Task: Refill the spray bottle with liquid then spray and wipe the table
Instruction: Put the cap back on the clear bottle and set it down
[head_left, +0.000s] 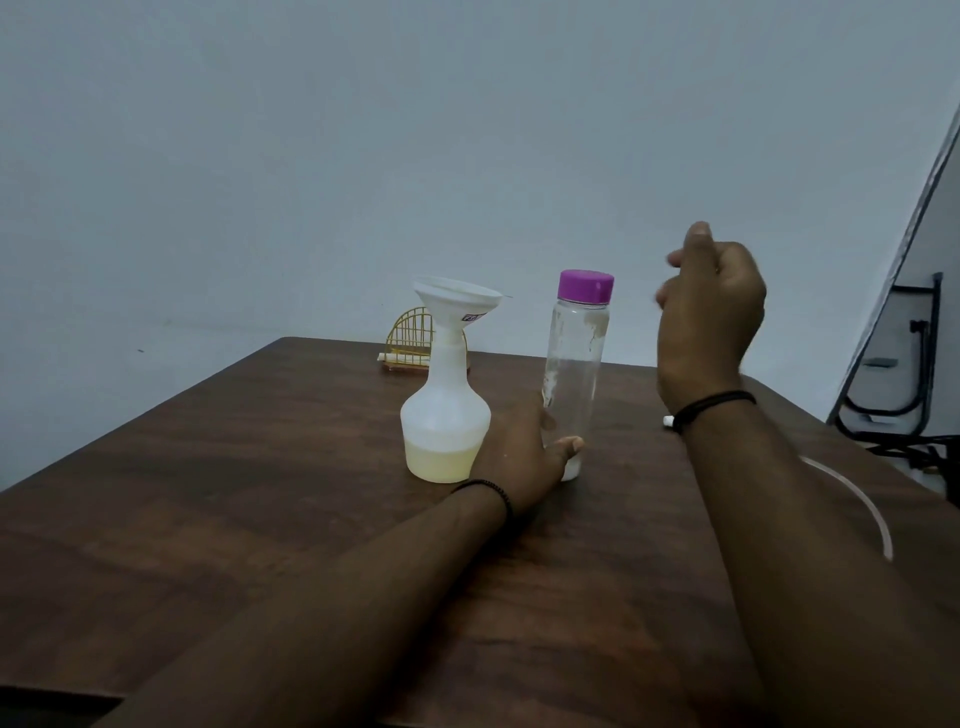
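A person leans over a dark brown wooden table (218, 519), both bare forearms reaching forward across it. Each wrist wears a thin black band.

Nearest, the left hand (519, 457) rests low by the middle of the table. Its fingers and thumb curl round the base of a tall clear bottle (574, 374), gripping it just above the tabletop. The bottle stands upright, looks almost empty, and is closed with a purple cap (586, 286).

Just to the left of that hand, close beside it, stands a white spray bottle (445, 415) with no spray head on it. It is wide at the bottom, narrow at the neck, and holds a shallow layer of pale yellowish liquid. A white funnel (457, 301) sits in its neck, tilted a little.

The right hand (709, 312) is raised in the air to the right of the purple cap, apart from it. Its fingers are loosely curled and blurred; it holds nothing that can be seen.

At the right side of the table, partly hidden behind the right forearm, lies a thin curved clear tube (862, 499).

Farther back, near the far edge of the table and behind the spray bottle, stands a small yellow wire rack (408, 332). Beyond it is a plain pale wall (363, 156). At the far right, off the table, a black metal frame (904, 374) stands on the floor.
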